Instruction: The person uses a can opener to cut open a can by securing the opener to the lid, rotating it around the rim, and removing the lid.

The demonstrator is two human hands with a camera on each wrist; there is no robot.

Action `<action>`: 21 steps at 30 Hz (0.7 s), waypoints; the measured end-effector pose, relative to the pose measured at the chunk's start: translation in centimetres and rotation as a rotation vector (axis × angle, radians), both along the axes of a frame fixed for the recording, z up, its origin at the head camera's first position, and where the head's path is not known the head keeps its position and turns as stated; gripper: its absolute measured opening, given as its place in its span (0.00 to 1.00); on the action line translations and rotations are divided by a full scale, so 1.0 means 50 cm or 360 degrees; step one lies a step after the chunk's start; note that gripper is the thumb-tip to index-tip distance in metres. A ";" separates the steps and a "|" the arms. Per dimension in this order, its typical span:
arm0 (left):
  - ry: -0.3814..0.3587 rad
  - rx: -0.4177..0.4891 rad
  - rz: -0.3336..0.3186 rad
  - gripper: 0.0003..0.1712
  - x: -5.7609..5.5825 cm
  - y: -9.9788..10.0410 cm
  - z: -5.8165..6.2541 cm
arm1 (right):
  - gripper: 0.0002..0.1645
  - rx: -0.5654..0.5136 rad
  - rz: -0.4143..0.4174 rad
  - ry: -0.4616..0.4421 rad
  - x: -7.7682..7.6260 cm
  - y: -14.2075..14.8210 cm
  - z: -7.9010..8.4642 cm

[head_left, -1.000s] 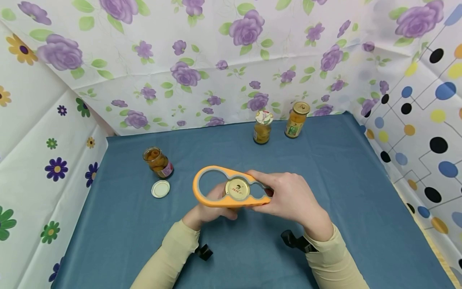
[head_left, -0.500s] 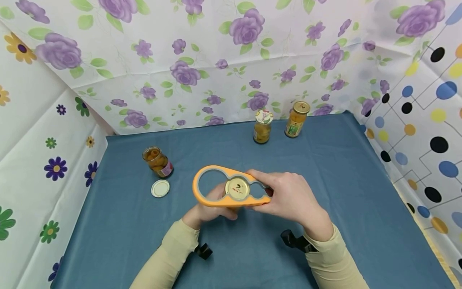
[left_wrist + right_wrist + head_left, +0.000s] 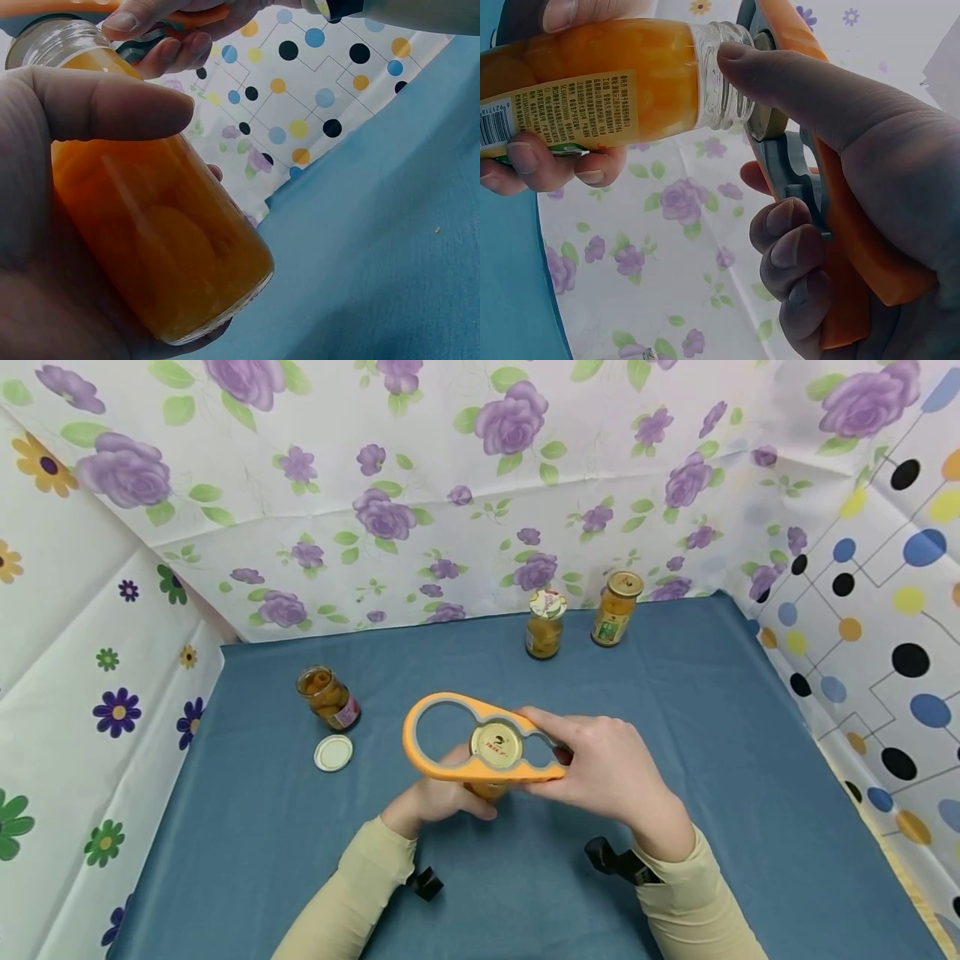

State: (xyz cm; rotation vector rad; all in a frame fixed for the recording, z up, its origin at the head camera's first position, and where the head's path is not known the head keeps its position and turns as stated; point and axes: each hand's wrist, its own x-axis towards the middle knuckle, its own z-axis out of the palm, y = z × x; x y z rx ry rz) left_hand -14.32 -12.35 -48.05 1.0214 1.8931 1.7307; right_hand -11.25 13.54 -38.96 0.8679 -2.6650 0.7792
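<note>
My left hand (image 3: 442, 795) grips a glass jar (image 3: 161, 225) of orange fruit pieces round its body, thumb across the front. The jar bears a yellow printed label (image 3: 577, 112). Orange-and-grey jar opener (image 3: 442, 772) handles lie in the grasp of my right hand (image 3: 611, 768). A gold lid (image 3: 496, 744) sits in the opener's middle opening. In the right wrist view, the jar's bare threaded neck (image 3: 724, 75) shows, with the lid right at its mouth. My right thumb (image 3: 780, 75) reaches over the lid to the neck.
An opened jar (image 3: 327, 697) of brownish fruit stands at left, a loose white lid (image 3: 333, 752) before it. Two lidded jars, a shorter jar (image 3: 544, 631) and a taller jar (image 3: 617, 610), stand at the back. Blue cloth (image 3: 247, 860) covers the table; patterned sheets surround it.
The opener and the gold lid have risen slightly away from my left hand. More of the held jar shows below the opener. The other jars and the white lid stay put.
</note>
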 end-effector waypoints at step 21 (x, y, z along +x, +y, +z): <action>-0.0223 0.0012 0.0170 0.46 -0.002 -0.004 0.001 | 0.48 -0.0181 -0.0118 -0.0011 -0.001 0.008 0.007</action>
